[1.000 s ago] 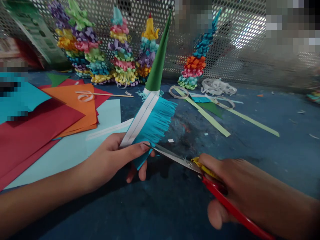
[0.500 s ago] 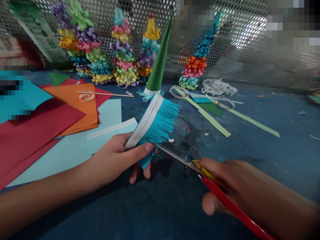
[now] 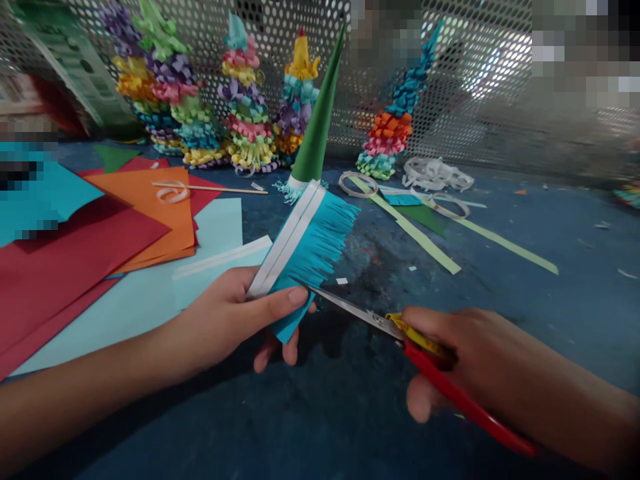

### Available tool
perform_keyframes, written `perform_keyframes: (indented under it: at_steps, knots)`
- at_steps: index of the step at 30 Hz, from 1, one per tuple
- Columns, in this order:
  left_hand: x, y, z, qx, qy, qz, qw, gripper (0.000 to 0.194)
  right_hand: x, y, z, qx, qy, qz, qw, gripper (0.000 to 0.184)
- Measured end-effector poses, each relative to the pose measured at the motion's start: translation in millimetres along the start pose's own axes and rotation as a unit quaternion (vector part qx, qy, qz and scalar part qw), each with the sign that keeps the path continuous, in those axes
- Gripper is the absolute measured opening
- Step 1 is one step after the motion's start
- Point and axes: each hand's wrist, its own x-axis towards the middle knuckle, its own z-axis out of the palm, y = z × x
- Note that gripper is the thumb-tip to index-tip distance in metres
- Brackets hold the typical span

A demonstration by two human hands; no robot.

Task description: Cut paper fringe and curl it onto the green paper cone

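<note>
**Fringe Ran Along Most of the Teal Strip**

The left hand [image 3: 235, 313] was closed around the teal paper strip [image 3: 320, 243], holding it above the blue table [image 3: 525, 247] with the green paper cone [image 3: 315, 127] rising beyond. Most of the long edge was fringe; the end nearest the hand looked uncut. The right hand [image 3: 465, 353] gripped the scissors [image 3: 365, 313], their blades at that end.

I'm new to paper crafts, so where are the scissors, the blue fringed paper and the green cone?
Scissors [image 3: 360, 312]: head view, on the blade.
Blue fringed paper [image 3: 320, 243]: head view, on the fringe.
Green cone [image 3: 315, 127]: head view, on its middle.
</note>
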Motion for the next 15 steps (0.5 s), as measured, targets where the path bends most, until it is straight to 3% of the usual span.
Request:
perform_keyframes:
  at_steps: [6, 15]
  knots:
    - [4.0, -0.5, -1.0, -0.024, -0.037, -0.007, 0.999, 0.027, -4.0, 3.0, 5.2, 0.003, -0.015, 0.001, 1.0, 0.014]
    - [-0.1, 0.4, -0.2, -0.047, -0.022, -0.006, 0.999, 0.029, 2.2, 6.5, 2.8, 0.026, -0.039, -0.013, 0.999, 0.013]
